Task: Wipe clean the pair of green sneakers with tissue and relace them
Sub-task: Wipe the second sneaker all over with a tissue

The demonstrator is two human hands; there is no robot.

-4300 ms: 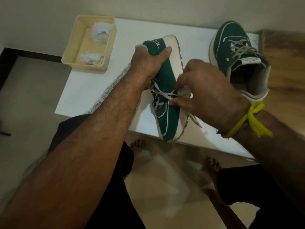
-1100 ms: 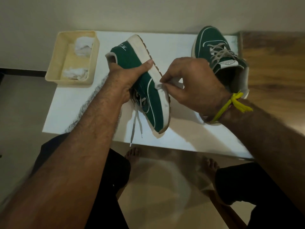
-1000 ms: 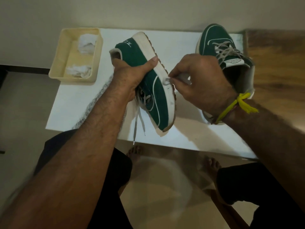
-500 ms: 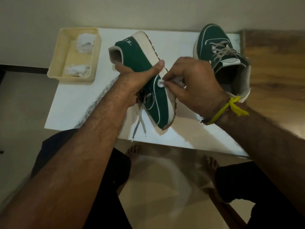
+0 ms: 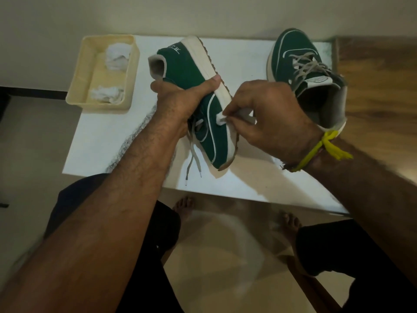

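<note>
- A person looks down at a white table (image 5: 243,186) that fills the middle of the frame; their bare feet show on the pale floor below it.
- The left hand (image 5: 178,102), at centre frame, grips a green sneaker (image 5: 191,71) around its middle, thumb laid across the green side up to the white sole, fingers curled round the far side.
- This sneaker is turned on its side, heel toward the top of the frame, toe pointing down toward the table's near edge.
- Loose grey laces (image 5: 193,159) hang from it over the table.
- The right hand (image 5: 268,118), just right of centre, pinches a small wad of white tissue (image 5: 220,119) between thumb and fingertips and presses it against the sneaker's green side, next to the white sole.
- A yellow thread (image 5: 320,150) is tied around the right wrist.
- The second green sneaker (image 5: 293,53) sits at upper right on the table, laced, toe toward the wall.
- A cream tray (image 5: 77,86) at upper left holds two crumpled tissues (image 5: 117,56).
</note>
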